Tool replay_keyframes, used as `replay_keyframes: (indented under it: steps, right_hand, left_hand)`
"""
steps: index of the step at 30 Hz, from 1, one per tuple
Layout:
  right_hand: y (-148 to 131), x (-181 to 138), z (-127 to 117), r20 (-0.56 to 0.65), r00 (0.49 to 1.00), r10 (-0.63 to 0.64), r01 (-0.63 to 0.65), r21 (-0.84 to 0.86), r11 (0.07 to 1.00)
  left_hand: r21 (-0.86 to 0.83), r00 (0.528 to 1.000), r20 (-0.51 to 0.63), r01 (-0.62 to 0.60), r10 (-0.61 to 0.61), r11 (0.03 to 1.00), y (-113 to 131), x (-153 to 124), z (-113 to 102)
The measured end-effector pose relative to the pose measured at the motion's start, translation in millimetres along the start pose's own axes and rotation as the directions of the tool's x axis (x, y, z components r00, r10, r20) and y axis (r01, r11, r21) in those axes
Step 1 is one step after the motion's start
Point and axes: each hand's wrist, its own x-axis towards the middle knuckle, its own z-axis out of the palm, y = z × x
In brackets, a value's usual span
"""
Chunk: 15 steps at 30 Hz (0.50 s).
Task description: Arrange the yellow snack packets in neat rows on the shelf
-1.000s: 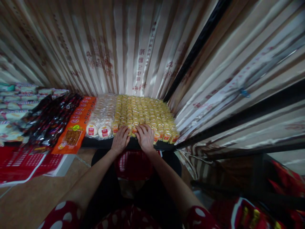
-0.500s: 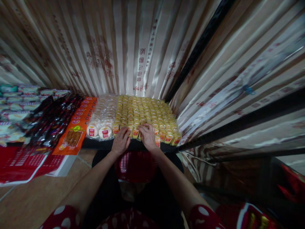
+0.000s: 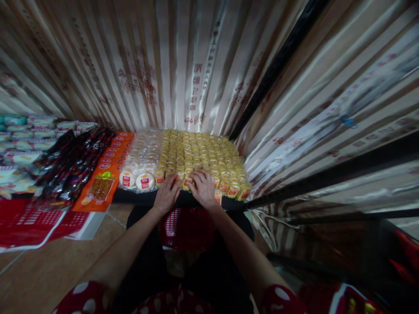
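Small snack packs [image 3: 206, 150] in clear and yellow wrap stand in tight rows on a dark shelf edge [image 3: 137, 197]. My left hand [image 3: 168, 192] lies at the front row, its fingers bent and closed against a yellow pack. Beside it, my right hand [image 3: 203, 188] has thumb and fingers closed at another front pack with a red and orange label. The hands are a little apart, with a labelled pack [image 3: 187, 179] between them. A separate pack [image 3: 218, 196] sits partly behind my right wrist. My fingertips partly hide the packs they touch.
Left of the yellow packs stand round white wrapped biscuits [image 3: 145, 181], an orange snack bag [image 3: 101, 187], dark packets [image 3: 73, 165] and pale packets [image 3: 32, 144]. A red basket [image 3: 186, 229] sits below, between my knees. Curtain [image 3: 173, 65] hangs behind, with a black pole [image 3: 275, 65] on the right.
My hands stay at the front row with small finger shifts; the right fingers have moved slightly over the packs. The view has shifted very slightly.
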Motion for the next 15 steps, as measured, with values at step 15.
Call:
replay_keyframes:
  steps: [15]
  right_hand:
    - [1,-2,13,-0.102,0.993,0.066,-0.067,0.000,0.998]
  left_hand:
    - [-0.036,1.000,-0.007,0.020,-0.020,0.999,1,1,-1]
